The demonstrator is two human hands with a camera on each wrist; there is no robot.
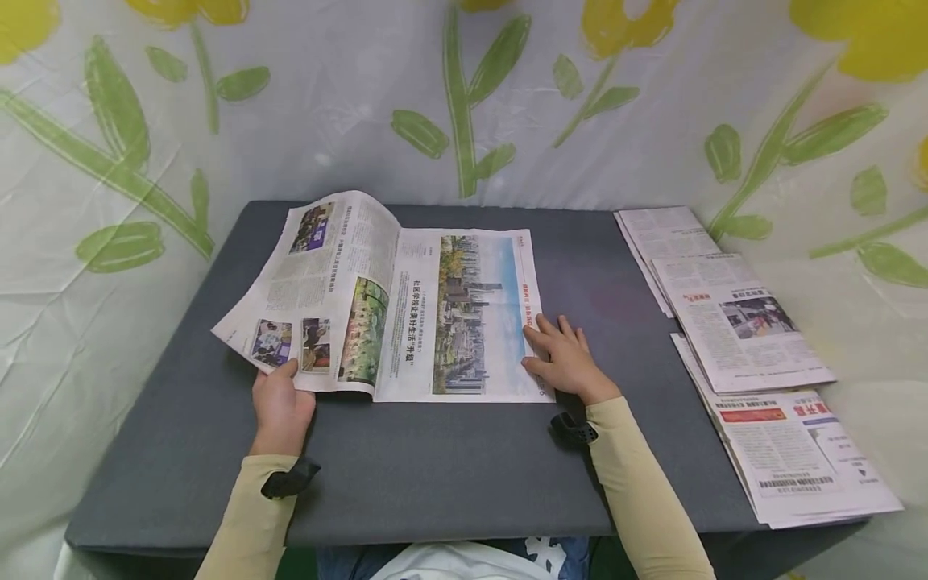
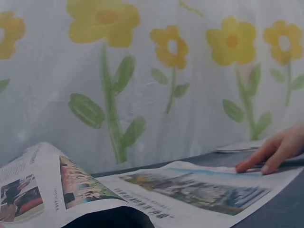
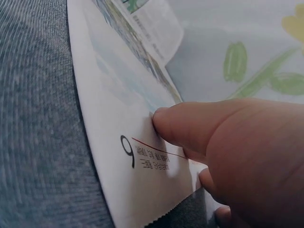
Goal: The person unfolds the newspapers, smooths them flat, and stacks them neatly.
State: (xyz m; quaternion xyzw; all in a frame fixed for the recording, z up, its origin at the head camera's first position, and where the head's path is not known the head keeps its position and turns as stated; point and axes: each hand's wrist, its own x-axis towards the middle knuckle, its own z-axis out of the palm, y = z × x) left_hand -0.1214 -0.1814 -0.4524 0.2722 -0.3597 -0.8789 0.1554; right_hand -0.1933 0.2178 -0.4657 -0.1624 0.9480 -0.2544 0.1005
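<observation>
An unfolded newspaper (image 1: 464,322) lies on the dark grey table, its left leaf (image 1: 304,282) raised and curving up from the fold. My left hand (image 1: 281,407) holds the near edge of that leaf, thumb on top and the fingers hidden beneath. In the left wrist view the lifted leaf (image 2: 28,190) bulges above the tabletop. My right hand (image 1: 569,358) rests on the right edge of the flat page, over a printed city picture (image 1: 471,314), with fingers spread. The right wrist view shows the thumb (image 3: 190,123) touching the paper near a printed 9 (image 3: 127,151).
Several more newspapers are stacked along the table's right side: one at the back (image 1: 667,225), one in the middle (image 1: 739,322), one at the front (image 1: 805,459) by the edge. A flower-printed curtain (image 1: 326,121) hangs behind the table (image 1: 449,475). Each wrist wears a black strap.
</observation>
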